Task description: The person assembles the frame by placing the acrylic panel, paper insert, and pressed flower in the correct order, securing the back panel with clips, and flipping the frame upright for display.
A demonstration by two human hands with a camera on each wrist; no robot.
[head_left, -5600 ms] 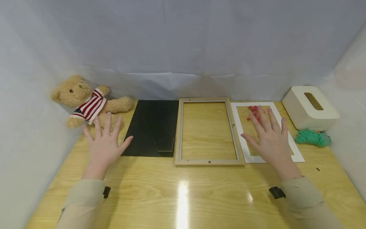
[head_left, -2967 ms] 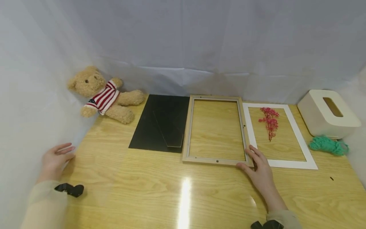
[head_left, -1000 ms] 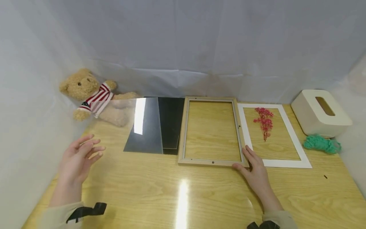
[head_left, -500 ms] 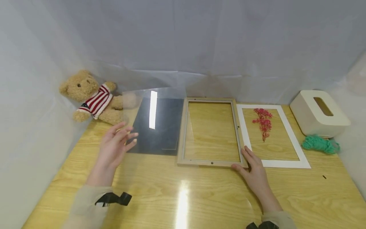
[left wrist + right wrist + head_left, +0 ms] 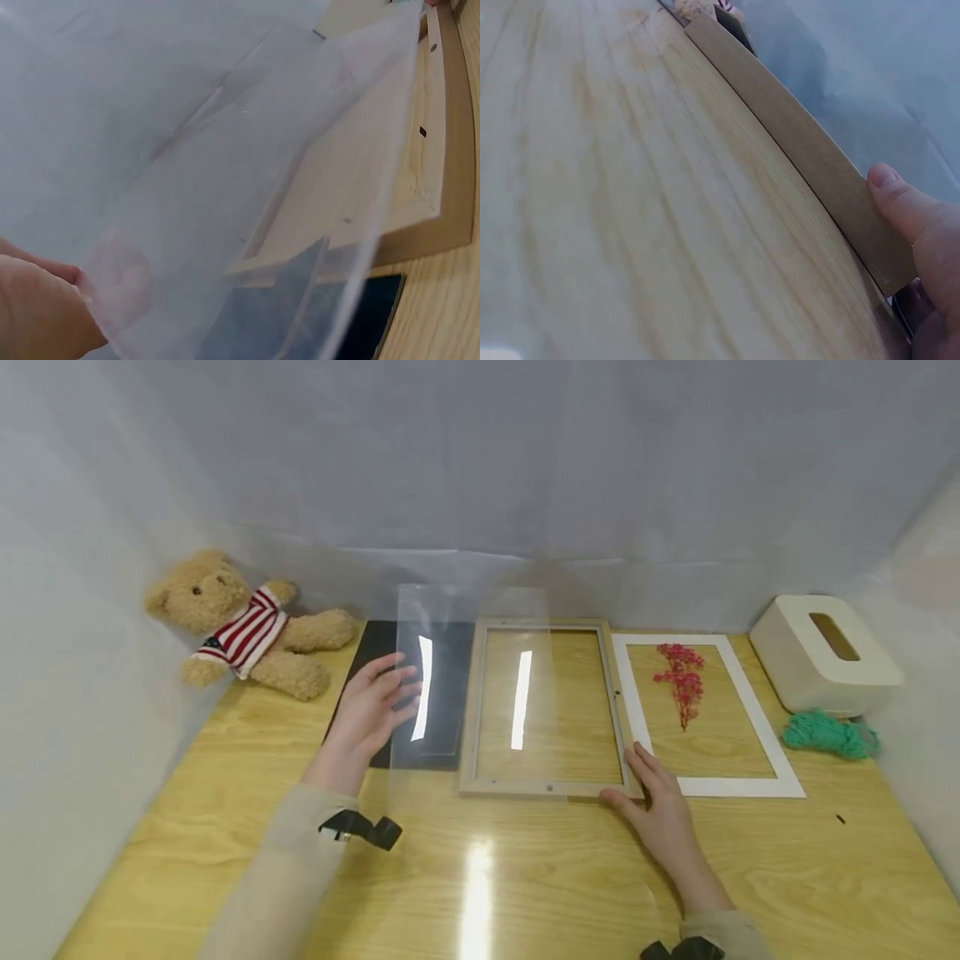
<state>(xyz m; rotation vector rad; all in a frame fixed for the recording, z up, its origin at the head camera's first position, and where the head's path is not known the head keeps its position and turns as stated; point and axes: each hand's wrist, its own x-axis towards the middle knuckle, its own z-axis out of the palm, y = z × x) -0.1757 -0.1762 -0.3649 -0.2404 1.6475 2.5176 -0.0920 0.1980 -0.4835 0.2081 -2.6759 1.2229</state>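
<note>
My left hand (image 5: 367,714) holds a clear pane (image 5: 450,693) by its left edge. In the left wrist view the pane (image 5: 247,165) stands tilted between the hand (image 5: 45,307) and the wooden frame. The pane overlaps the black backing board (image 5: 375,639) and the left part of the wooden picture frame (image 5: 617,710) in the head view. My right hand (image 5: 660,810) grips the frame's near right corner; in the right wrist view its thumb (image 5: 889,184) lies against the frame's outer side (image 5: 795,150).
Right of the frame lies a white mat (image 5: 757,718) with pink dried flowers (image 5: 682,681) inside its opening. Beyond are a cream tissue box (image 5: 825,652) and a green yarn bundle (image 5: 831,735). A teddy bear (image 5: 247,627) lies at the back left, before the grey cloth backdrop (image 5: 480,460).
My left hand has brought the clear pane in from the left, past the bear and over the board to the frame. The right hand has left the mat and keeps hold of the frame's corner.
</note>
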